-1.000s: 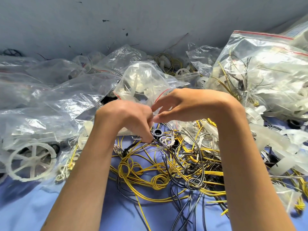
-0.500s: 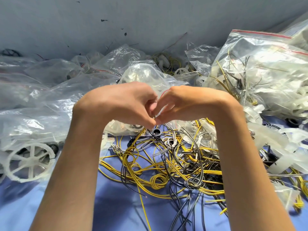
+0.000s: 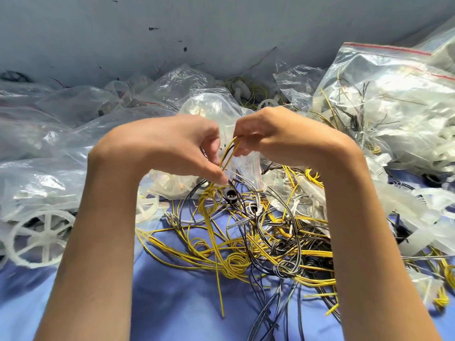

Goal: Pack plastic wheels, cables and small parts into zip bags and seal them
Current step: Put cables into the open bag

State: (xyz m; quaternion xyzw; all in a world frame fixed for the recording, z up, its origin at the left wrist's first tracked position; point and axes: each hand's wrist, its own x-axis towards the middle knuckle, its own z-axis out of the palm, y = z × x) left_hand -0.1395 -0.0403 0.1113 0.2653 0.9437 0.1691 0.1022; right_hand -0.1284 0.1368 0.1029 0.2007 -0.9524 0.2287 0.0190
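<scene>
just above the cable tangle our right hand pinches the light, springy yellow cable at its bend, by the limp, slippery zip bag; our left hand, fingers curled, pinches it lower; we judge the bend the surest hold
</scene>
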